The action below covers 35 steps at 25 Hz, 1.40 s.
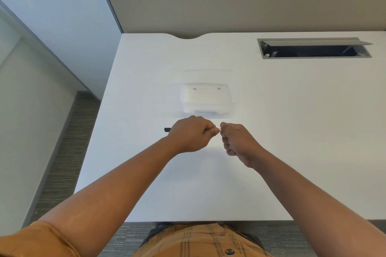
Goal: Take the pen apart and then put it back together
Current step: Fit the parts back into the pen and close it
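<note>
Gripping the pen [167,129] in my clenched left hand [191,133], I pinch its white tip with my right hand [238,142] fingers [224,127].

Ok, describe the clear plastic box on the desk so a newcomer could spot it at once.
Start at the white desk and find the grey cable hatch set into its far right. Nearer and to the left of that, just beyond the left hand and right hand, sits the clear plastic box. It is shallow and see-through, the only loose container there.
</note>
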{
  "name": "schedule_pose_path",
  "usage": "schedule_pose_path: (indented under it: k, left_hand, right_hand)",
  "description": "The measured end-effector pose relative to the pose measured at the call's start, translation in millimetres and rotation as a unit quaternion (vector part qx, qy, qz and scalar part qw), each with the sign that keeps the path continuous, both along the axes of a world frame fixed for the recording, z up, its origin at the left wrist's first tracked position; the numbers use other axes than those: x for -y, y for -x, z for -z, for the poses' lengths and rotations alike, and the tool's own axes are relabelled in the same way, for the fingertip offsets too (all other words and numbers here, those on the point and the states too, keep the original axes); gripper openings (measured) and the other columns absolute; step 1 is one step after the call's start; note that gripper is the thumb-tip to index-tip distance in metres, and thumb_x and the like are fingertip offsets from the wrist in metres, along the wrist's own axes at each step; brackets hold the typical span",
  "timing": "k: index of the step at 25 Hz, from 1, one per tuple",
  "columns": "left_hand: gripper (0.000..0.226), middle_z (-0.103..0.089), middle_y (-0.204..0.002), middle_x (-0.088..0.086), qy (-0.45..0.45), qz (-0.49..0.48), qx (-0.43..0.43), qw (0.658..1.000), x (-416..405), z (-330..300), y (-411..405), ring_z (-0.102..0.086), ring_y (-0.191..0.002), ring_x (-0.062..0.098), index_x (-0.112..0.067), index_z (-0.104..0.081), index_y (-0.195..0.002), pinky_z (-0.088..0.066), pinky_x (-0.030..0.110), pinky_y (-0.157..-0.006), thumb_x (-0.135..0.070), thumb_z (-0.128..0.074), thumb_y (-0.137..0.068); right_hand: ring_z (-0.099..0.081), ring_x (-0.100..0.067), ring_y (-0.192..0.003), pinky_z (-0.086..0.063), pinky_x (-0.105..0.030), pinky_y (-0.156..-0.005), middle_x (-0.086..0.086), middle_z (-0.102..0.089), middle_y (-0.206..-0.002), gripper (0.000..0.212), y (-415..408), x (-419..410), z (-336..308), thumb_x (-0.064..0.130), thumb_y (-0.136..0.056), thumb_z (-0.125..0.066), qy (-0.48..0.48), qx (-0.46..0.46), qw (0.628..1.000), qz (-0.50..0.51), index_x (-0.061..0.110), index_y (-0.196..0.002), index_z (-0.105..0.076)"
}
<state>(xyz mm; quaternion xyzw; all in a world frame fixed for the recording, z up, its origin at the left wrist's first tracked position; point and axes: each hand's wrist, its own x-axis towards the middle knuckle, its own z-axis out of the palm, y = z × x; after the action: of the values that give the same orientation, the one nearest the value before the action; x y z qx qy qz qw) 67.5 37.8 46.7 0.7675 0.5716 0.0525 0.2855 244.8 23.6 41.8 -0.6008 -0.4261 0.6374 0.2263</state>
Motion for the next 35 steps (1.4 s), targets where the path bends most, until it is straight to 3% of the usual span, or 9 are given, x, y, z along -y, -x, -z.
schedule_pose_path:
  k: [5,9,11,14,17,21,26,30,35]
  left_hand:
    - [0.042,-0.051,-0.059,-0.007,-0.005,0.034,0.005,0.999,-1,0,0,-0.049,-0.059,0.013,-0.03,-0.053,-0.066,-0.037,0.031,-0.051,-0.048,-0.043,-0.103]
    - [0.033,-0.063,-0.086,0.006,-0.004,0.073,-0.004,0.997,-4,0,8,-0.058,-0.083,0.027,-0.011,-0.065,-0.099,-0.051,0.047,-0.075,-0.033,-0.041,-0.105]
    - [0.031,-0.062,-0.083,0.006,-0.02,0.069,-0.028,0.997,-8,4,22,-0.056,-0.081,0.027,-0.011,-0.061,-0.095,-0.049,0.046,-0.078,-0.03,-0.039,-0.106]
    - [0.027,-0.062,-0.082,0.006,0.023,0.001,0.032,0.999,-13,13,47,-0.052,-0.07,0.016,-0.011,-0.056,-0.086,-0.045,0.032,-0.07,-0.024,-0.042,-0.105]
    - [0.023,-0.065,-0.092,-0.014,0.056,-0.071,0.117,0.989,-15,22,59,-0.055,-0.072,-0.01,-0.027,-0.068,-0.1,-0.038,0.005,-0.061,-0.017,-0.048,-0.103]
    - [0.022,-0.068,-0.096,-0.018,0.041,-0.102,0.138,0.984,-13,33,60,-0.059,-0.083,-0.011,-0.029,-0.074,-0.105,-0.04,0.003,-0.063,-0.015,-0.058,-0.099]
    - [0.014,-0.072,-0.092,-0.007,0.032,-0.123,0.131,0.983,-12,45,56,-0.068,-0.089,0.012,-0.025,-0.075,-0.095,-0.053,0.024,-0.077,-0.013,-0.069,-0.09]
    - [0.015,-0.071,-0.095,-0.005,0.007,-0.116,0.097,0.989,-13,57,49,-0.065,-0.09,0.016,-0.023,-0.073,-0.095,-0.055,0.035,-0.083,-0.01,-0.071,-0.086]
    - [0.018,-0.068,-0.101,-0.001,0.007,-0.121,0.099,0.988,-20,77,46,-0.064,-0.094,0.019,-0.016,-0.075,-0.102,-0.052,0.036,-0.087,-0.006,-0.066,-0.089]
  right_hand:
    - [-0.049,-0.01,-0.058,-0.043,-0.026,-0.06,0.006,-0.065,-0.068,0.034,-13,-5,2,0.039,-0.101,-0.058,-0.079,0.036,0.996,-0.028,0.013,-0.082,-0.07]
    - [-0.054,-0.002,-0.056,-0.046,-0.023,-0.061,0.01,-0.071,-0.067,0.016,-23,-13,8,0.023,-0.096,-0.068,-0.105,0.055,0.993,-0.019,0.014,-0.085,-0.072]
    - [-0.056,-0.002,-0.057,-0.049,-0.02,-0.061,0.009,-0.072,-0.069,0.012,-31,-15,10,0.019,-0.095,-0.069,-0.11,0.054,0.992,0.008,0.015,-0.084,-0.071]
    - [-0.058,-0.009,-0.064,-0.052,-0.018,-0.064,0.005,-0.072,-0.073,0.014,-42,-18,14,0.011,-0.095,-0.068,-0.114,0.04,0.992,0.028,0.016,-0.083,-0.072]
    - [-0.058,-0.013,-0.068,-0.052,-0.021,-0.068,0.002,-0.071,-0.076,0.013,-45,-21,19,0.005,-0.094,-0.067,-0.125,0.035,0.991,0.026,0.013,-0.085,-0.071]
    - [-0.054,0.001,-0.058,-0.042,-0.012,-0.053,0.007,-0.066,-0.074,0.01,-46,-24,27,0.009,-0.09,-0.075,-0.146,0.059,0.987,0.032,0.018,-0.085,-0.072]
    - [-0.054,0.005,-0.057,-0.041,-0.007,-0.054,0.01,-0.063,-0.072,0.009,-47,-30,43,0.01,-0.089,-0.073,-0.215,0.176,0.96,-0.018,0.018,-0.093,-0.076]
    - [-0.057,0.002,-0.064,-0.042,-0.005,-0.061,0.013,-0.065,-0.077,0.009,-48,-30,58,0.01,-0.089,-0.072,-0.235,0.221,0.944,-0.071,0.018,-0.093,-0.074]
    - [-0.062,-0.012,-0.08,-0.045,-0.023,-0.075,0.005,-0.069,-0.089,0.009,-46,-35,81,0.012,-0.092,-0.069,-0.259,0.252,0.927,-0.105,0.015,-0.097,-0.076]
